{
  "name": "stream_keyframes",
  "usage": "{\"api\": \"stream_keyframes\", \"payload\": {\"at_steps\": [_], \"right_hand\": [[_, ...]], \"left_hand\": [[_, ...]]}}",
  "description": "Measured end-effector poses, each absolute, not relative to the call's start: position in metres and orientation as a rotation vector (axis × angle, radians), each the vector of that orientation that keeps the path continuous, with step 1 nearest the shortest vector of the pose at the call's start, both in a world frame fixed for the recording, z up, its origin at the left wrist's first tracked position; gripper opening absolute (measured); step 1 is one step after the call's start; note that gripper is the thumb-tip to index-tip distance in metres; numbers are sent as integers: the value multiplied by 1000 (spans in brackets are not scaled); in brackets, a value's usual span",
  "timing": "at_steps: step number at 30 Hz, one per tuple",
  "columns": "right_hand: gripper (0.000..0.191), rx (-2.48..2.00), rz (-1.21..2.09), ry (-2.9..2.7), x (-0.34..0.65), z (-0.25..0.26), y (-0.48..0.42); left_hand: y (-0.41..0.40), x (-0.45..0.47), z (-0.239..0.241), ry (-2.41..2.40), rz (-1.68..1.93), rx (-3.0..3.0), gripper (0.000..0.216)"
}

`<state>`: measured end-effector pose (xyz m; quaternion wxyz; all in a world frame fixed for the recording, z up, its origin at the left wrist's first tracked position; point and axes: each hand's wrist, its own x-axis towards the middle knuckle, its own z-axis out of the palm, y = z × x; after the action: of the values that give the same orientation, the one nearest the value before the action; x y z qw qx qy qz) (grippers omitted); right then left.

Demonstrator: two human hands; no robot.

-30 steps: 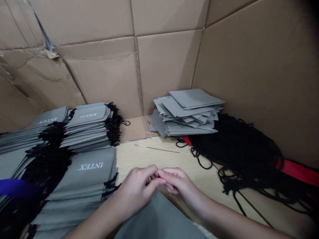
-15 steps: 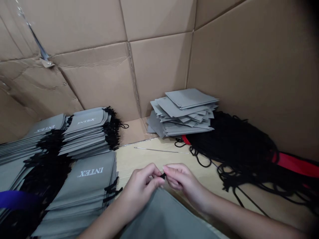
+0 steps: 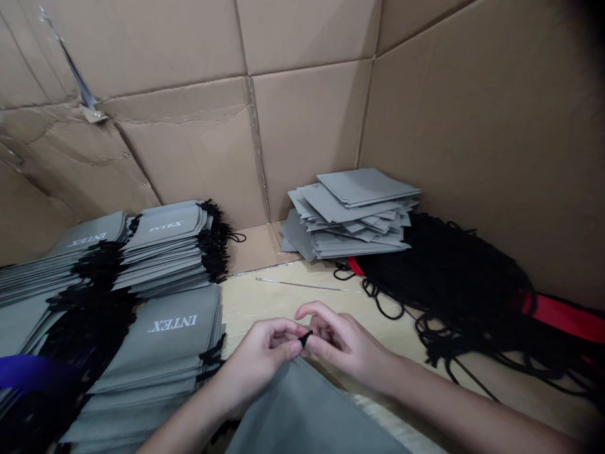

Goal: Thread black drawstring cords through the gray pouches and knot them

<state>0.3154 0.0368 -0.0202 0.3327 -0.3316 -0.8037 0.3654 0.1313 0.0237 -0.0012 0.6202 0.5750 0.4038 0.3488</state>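
A grey fabric pouch (image 3: pixel 307 410) fills the bottom middle, its top corner up at my fingers. There, a short black cord (image 3: pixel 305 338) sticks out, its ends bunched small. My left hand (image 3: pixel 271 343) pinches the cord close to the pouch corner between thumb and fingers. From the other side my right hand (image 3: pixel 338 340) touches the same cord, thumb against it and index finger raised and curled. Whether the cord is knotted there is hidden by my fingers.
Stacked grey pouches (image 3: pixel 172 309) printed INTEX with black cord ends stand at left, beside a blue strap (image 3: pixel 33 375). At back is a pile of plain grey pouches (image 3: pixel 354 214). A thin metal rod (image 3: pixel 307 285) lies before it. Black cords (image 3: pixel 454 265) heap right. Cardboard walls (image 3: pixel 307 120) enclose the surface.
My right hand's index finger has lifted off the cord and curled upward, while the thumb has shifted lower. My left hand keeps its pinch, slightly lower and to the left.
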Motion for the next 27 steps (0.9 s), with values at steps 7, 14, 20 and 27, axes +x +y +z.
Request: {"api": "stream_keyframes", "payload": {"at_steps": [7,14,20,27], "right_hand": [[42,-713,494,-2348,316,-15,38],[12,-788,702,-2332,311,-15,34],[14,-774,1167,-2074,302,-20,27],[16,-777,1211,-2015,301,-15,26]], "left_hand": [[28,123,5,940,716,1264,34],[24,127,-2,1019,775,1422,34],[14,131,-2,1000,801,1673,32],[16,132,-6,805,868,1234,44]]}}
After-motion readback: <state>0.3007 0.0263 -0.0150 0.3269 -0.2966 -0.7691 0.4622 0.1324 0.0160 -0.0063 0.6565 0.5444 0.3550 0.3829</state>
